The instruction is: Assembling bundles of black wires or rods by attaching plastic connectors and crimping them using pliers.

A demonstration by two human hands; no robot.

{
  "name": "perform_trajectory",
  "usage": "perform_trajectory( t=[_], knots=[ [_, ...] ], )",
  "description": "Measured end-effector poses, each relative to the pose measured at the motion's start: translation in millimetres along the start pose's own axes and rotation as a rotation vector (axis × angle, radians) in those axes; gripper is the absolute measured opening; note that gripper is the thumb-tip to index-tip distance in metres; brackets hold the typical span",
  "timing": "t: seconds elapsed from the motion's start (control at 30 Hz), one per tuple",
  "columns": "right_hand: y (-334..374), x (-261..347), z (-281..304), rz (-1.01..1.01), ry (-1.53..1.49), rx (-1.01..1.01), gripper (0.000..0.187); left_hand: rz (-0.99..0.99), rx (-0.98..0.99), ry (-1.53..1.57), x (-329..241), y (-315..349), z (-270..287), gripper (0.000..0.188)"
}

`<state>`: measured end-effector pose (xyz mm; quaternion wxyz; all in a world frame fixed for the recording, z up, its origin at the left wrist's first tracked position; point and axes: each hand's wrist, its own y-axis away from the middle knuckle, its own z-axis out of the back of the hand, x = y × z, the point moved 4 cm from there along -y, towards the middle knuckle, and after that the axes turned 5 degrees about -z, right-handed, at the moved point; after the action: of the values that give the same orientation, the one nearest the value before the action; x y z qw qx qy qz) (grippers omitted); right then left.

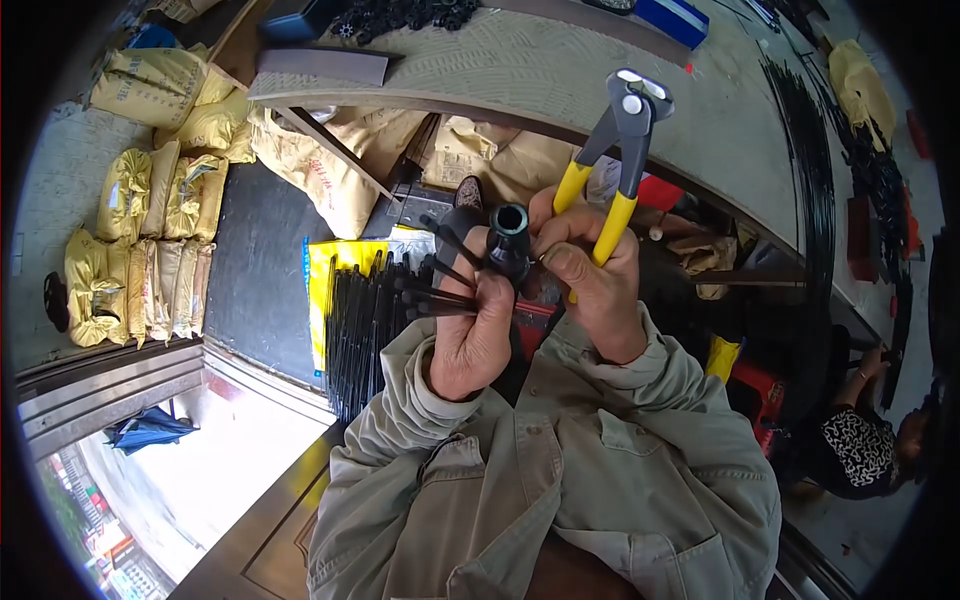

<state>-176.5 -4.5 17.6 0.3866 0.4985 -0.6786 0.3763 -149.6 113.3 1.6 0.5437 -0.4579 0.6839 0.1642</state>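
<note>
The left hand (470, 345) grips a black tube (508, 254) and several thin rods (453, 241); the right hand (602, 292) (close beside the tube) clasps yellow-handled pincers (633, 160).

Daylight glares white through the doorway (235, 450) (much detail simply bleaches away); it's dim beneath the counter (480, 62), the hands (470, 345) look fairly crisp, and straight edges bow toward the black rim.

Smooth metal, matt cloth
Your yellow-handled grey metal pincers (632, 165) look smooth, your black tubular piece (509, 243) glossy, your khaki cloth jacket (580, 480) matt and creased.
</note>
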Motion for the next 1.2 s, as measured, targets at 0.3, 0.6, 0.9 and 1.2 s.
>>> perform_trajectory(
  t=[0.3, 0.6, 0.9, 1.2],
  knots=[
    [17.5, 6.8, -2.0, 0.217, 0.232, -0.09, 0.021, -0.027, -0.143, -0.099, -3.1, 10.9, -7.1, 0.038],
    [18.4, 15.9, 0.8, 0.334, 0.359, -0.079, 0.014, -0.018, -0.174, -0.06, -1.4, 15.3, -12.3, 0.038],
    [20.5, 27.0, 11.4, 0.596, 0.731, -0.132, 0.013, 0.02, -0.07, -0.119, -13.3, 6.1, -16.4, 0.039],
    [22.8, 39.6, 6.3, 0.648, 0.948, -0.033, 0.013, 0.093, -0.094, -0.108, 4.1, 18.9, -5.3, 0.031]
  ],
)
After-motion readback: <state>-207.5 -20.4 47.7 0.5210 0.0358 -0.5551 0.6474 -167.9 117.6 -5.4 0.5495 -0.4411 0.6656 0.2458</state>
